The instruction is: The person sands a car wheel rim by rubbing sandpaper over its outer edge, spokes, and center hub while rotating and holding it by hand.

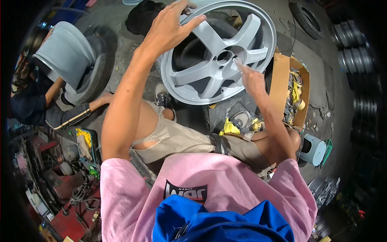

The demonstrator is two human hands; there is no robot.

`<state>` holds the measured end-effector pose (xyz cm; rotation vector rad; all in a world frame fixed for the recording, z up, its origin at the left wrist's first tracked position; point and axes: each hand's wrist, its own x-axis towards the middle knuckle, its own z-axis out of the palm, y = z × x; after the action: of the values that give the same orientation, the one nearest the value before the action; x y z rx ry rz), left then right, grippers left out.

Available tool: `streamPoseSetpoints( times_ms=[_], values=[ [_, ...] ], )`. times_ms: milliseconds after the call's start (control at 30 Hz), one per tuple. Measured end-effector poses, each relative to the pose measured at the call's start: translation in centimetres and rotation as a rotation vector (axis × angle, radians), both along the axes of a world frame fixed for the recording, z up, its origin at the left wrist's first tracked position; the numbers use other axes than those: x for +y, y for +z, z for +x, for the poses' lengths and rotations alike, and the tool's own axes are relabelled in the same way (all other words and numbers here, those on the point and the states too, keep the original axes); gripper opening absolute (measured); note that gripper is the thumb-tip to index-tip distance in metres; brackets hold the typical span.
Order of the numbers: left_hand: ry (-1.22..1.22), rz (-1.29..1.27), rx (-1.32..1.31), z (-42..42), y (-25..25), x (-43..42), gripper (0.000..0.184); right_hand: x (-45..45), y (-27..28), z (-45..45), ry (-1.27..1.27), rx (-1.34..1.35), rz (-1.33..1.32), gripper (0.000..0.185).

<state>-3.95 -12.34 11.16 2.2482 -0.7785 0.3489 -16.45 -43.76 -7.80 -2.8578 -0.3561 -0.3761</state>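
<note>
A grey five-spoke car wheel rim (225,72) stands tilted in front of me, face toward me. My left hand (173,24) grips its upper left edge, fingers over the lip and thumb stretched toward a spoke. My right hand (253,82) is closed, with its fingertips against the wheel face just right of the hub holes. Whether anything small sits under those fingertips is hidden. Behind the spokes a dark tire (193,52) shows through the gaps.
An open cardboard box (279,82) with yellow scraps stands on the right, near a light blue stool (313,149). At left, another person (30,101) sits by a grey rim (66,52) on a tire. Stacked wheels (356,60) line the far right; red equipment (72,213) lies lower left.
</note>
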Motion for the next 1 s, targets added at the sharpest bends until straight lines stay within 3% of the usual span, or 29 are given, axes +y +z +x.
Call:
streamPoseSetpoints(
  times_ms=[133,200,267,300,367,400,467,533,633,667,733,767,800,833,933,967,1000],
  values=[
    [-0.058,-0.019,0.094,0.2,0.2,-0.4,0.044,2.3,-1.3,0.5,-0.162,0.073,0.090,0.039],
    [-0.022,0.014,-0.002,0.4,-0.4,-0.9,0.046,2.9,-2.2,1.5,-0.244,0.089,0.092,0.034],
    [-0.028,0.005,0.006,0.5,-0.3,-1.4,0.047,3.9,-4.2,3.2,-0.349,0.203,0.596,0.024],
    [-0.025,-0.001,0.019,0.5,-0.4,-1.5,0.048,4.3,-3.9,3.2,-0.351,0.202,0.597,0.024],
    [-0.019,0.014,0.017,1.0,-1.1,-1.6,0.050,5.4,-2.4,3.2,-0.488,0.496,1.775,0.018],
    [-0.008,0.026,0.017,1.3,-1.3,-1.6,0.051,6.3,-1.9,3.3,-0.487,0.497,1.776,0.018],
    [-0.005,0.018,-0.025,1.1,-1.2,-1.7,0.047,7.9,-1.6,3.0,-0.533,0.369,2.111,0.017],
    [-0.022,0.011,-0.072,1.1,-1.6,-2.4,0.043,7.8,-3.0,4.0,-0.546,0.350,2.225,0.013],
    [-0.035,-0.017,-0.125,1.7,-1.6,-2.1,0.055,7.2,-2.6,3.7,-0.559,0.340,2.339,0.013],
    [-0.022,0.023,-0.031,1.7,-1.5,-1.7,0.056,7.2,-2.4,3.6,-0.545,0.330,2.393,0.013],
    [-0.021,0.062,0.082,1.5,-2.3,-1.4,0.057,8.3,-2.7,4.0,-0.593,0.327,2.299,0.014],
    [-0.020,0.071,0.011,2.2,-3.1,-1.2,0.058,8.5,-2.6,4.2,-0.626,0.305,2.209,0.014],
    [-0.017,0.078,-0.065,2.6,-3.4,-1.2,0.058,8.3,-2.8,4.0,-0.624,0.278,1.887,0.020],
    [-0.022,0.078,-0.069,2.8,-3.8,-1.2,0.058,7.7,-3.3,4.0,-0.624,0.271,1.889,0.020],
    [0.005,0.075,-0.157,3.0,-4.1,-1.5,0.058,4.3,-2.0,3.5,-0.344,0.220,0.697,0.023],
    [-0.004,0.058,-0.050,3.0,-3.9,-1.7,0.058,3.4,-1.4,3.2,-0.354,0.220,0.691,0.023],
    [-0.011,0.042,0.052,3.0,-3.6,-1.9,0.058,2.6,-0.5,3.3,-0.234,0.157,0.330,0.018]
  ],
)
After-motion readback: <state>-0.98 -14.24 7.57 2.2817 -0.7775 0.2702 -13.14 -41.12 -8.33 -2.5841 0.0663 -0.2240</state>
